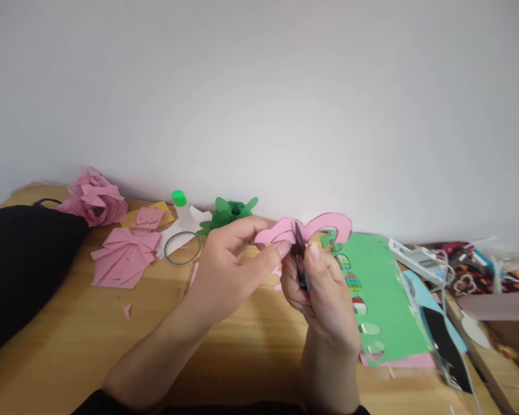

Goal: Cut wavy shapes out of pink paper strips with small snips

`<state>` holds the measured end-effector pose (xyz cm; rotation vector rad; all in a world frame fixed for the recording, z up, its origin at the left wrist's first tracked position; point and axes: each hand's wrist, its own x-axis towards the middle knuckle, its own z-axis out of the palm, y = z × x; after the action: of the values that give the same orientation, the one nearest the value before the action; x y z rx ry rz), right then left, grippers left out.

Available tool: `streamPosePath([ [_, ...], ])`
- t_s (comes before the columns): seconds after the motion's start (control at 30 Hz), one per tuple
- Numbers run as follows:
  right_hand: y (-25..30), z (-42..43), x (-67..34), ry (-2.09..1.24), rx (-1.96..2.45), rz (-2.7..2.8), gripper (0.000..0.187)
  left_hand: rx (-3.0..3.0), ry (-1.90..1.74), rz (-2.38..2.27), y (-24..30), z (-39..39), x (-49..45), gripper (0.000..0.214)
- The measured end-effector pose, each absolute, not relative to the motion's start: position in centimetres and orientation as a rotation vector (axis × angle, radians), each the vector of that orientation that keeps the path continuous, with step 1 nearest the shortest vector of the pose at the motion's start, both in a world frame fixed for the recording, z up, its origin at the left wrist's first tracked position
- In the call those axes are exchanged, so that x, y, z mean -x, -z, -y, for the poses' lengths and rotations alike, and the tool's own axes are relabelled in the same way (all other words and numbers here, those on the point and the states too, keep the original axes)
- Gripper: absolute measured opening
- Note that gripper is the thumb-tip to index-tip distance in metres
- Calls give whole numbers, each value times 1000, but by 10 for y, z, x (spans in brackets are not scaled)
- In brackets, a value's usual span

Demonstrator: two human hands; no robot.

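Note:
My left hand [231,265] pinches a curved pink paper cut-out [324,225] between thumb and fingers, holding it above the wooden table [90,340]. My right hand [322,294] is closed around small dark scissors [300,253], whose blades meet the pink paper at its middle. Both hands are raised in front of me, close together. The scissor handles are mostly hidden inside my right fist.
A green sheet [384,294] with round cut-outs lies to the right, over pink and blue paper. Pink paper scraps [123,253], a crumpled pink pile [95,199], a glue bottle [181,210], a wire ring [183,248] and a green paper flower [229,212] lie at left. A black bag [17,265] sits far left.

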<state>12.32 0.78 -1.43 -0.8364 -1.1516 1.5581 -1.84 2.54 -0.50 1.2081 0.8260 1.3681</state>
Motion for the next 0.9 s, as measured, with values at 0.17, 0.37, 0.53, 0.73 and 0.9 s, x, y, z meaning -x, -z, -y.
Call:
streamPosePath([
  [0.17,14,-8,-123,-1544,861,1167,46,-1205,-1375,-852,3,-25,18,14],
  [0.37,15,-7,-124,-1521,900,1185,46,-1209,-1371,-861,2,-25,19,12],
  [0.53,14,-7,-124,-1515,924,1188,47,-1187,-1372,-837,2,-24,19,12],
  [0.73,13,-7,-123,-1537,884,1155,45,-1199,-1384,-824,3,-24,19,14],
  [0.9,13,-7,-123,-1541,883,1150,46,-1211,-1381,-815,4,-25,20,15],
])
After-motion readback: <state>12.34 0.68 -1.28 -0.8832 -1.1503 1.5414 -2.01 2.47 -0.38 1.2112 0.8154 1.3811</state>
